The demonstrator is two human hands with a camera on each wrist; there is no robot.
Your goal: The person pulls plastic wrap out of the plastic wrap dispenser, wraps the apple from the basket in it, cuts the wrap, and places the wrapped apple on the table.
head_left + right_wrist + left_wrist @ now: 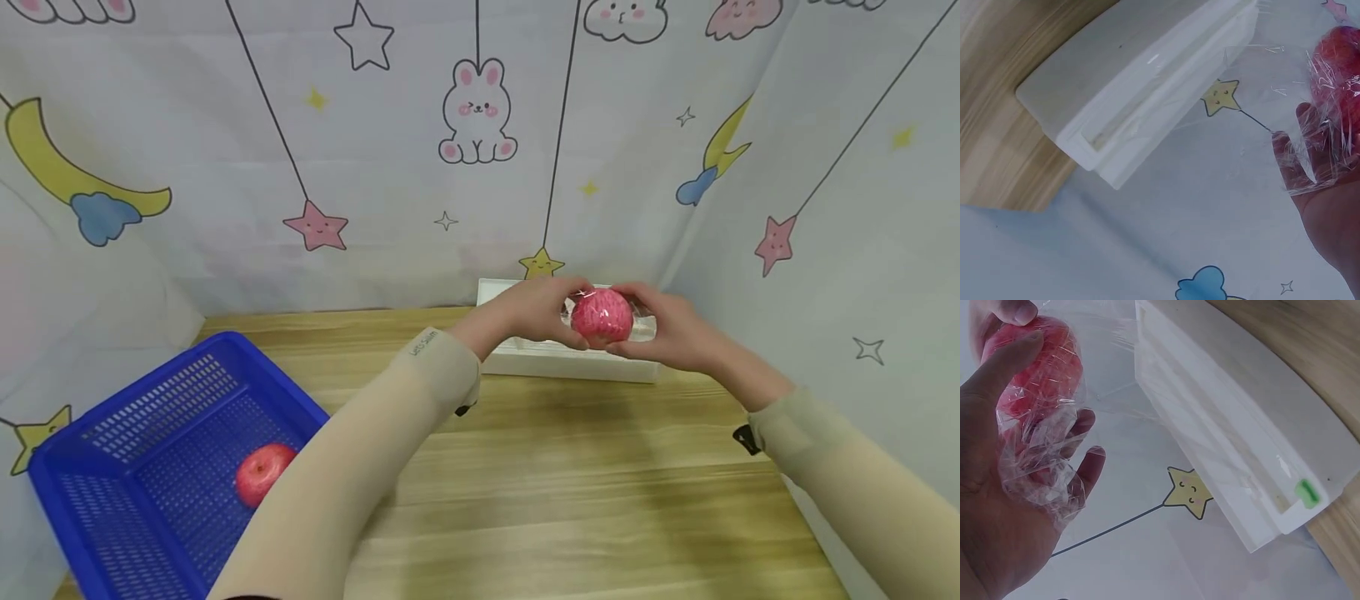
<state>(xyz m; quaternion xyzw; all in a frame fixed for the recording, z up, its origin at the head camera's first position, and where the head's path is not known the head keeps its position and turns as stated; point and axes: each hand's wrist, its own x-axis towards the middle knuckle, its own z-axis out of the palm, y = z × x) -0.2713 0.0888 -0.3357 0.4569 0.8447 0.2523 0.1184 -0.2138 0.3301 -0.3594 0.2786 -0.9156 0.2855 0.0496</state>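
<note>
Both hands hold a red apple (pixel 602 317) wrapped in clear cling film (pixel 1041 456), raised in front of the white cling film dispenser (pixel 570 363). My left hand (pixel 546 310) grips its left side, the thumb pressing on the apple and the fingers in bunched film in the left wrist view. On the right side, my right hand (pixel 671 332) holds it with thumb and fingers, crumpled film lying over the fingers in the right wrist view. A thin sheet of film stretches from the apple toward the dispenser. The dispenser's long slot shows, with a green piece (pixel 1307 494) at one end.
A blue plastic basket (pixel 78 437) stands at the left of the wooden table (pixel 570 492), with another red apple (pixel 264 473) in it, partly hidden by the left sleeve. A printed curtain (pixel 405 158) hangs behind the dispenser and along the sides.
</note>
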